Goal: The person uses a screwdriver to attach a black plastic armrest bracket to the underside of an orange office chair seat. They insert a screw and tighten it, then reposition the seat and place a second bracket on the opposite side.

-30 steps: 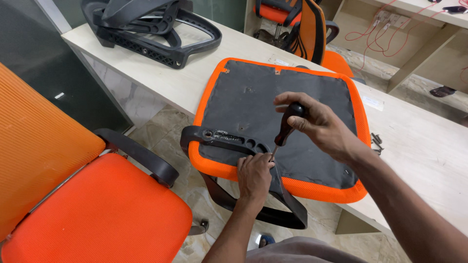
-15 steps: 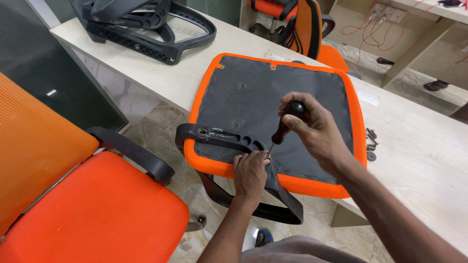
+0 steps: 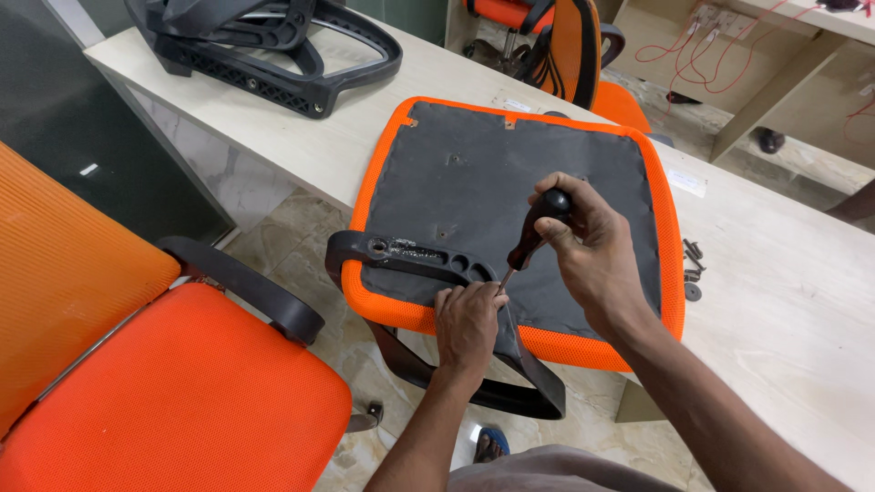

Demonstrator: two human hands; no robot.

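An orange chair seat (image 3: 510, 173) lies upside down on the pale wooden table (image 3: 784, 292), its black underside facing up. A black armrest (image 3: 410, 255) rests across the seat's near edge and loops down below it. My right hand (image 3: 583, 246) grips the dark handle of a screwdriver (image 3: 533, 239), whose tip points down at the armrest's mounting plate. My left hand (image 3: 469, 323) presses on the armrest right beside the tip, fingers curled around that spot. What lies under the tip is hidden by my fingers.
Several loose dark screws and a washer (image 3: 693, 264) lie on the table right of the seat. Black plastic chair frames (image 3: 264, 46) are stacked at the far left corner. An assembled orange chair (image 3: 146, 364) stands close at my left, another orange chair (image 3: 574, 55) behind the table.
The view has drifted slightly. My right hand has turned a little on the screwdriver handle; the tip stays at the same spot and my left hand keeps its place.
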